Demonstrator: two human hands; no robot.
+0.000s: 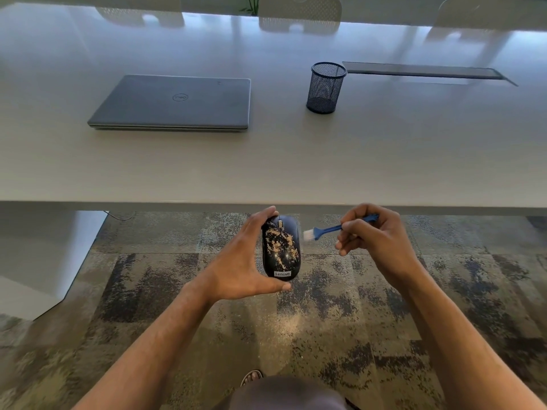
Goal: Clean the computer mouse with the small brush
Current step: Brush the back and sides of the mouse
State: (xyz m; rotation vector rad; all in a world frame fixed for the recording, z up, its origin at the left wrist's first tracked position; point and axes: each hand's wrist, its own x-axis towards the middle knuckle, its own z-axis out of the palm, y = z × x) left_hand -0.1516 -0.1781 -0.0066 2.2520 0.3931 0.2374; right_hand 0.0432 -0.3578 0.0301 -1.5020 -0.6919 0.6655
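This looks like an office, likely a meeting room. A long pale table (296, 161) carries a shut laptop (174, 102), a mesh pen cup (325, 87) and a cable hatch (426, 71) set into the top. Perforated chair backs (299, 13) line the far edge, and mottled carpet tiles (154, 276) cover the floor below the near edge.

A long pale table (266, 161) fills the upper half of the view, its glossy top reflecting daylight. A closed grey laptop (174, 102) lies at ten o'clock. A dark mesh pen cup (325, 87) stands upright at one o'clock, beside a long cable slot (423, 71). Pale chairs (299, 8) line the far edge. Mottled grey-and-tan carpet (340, 321) covers the floor below.
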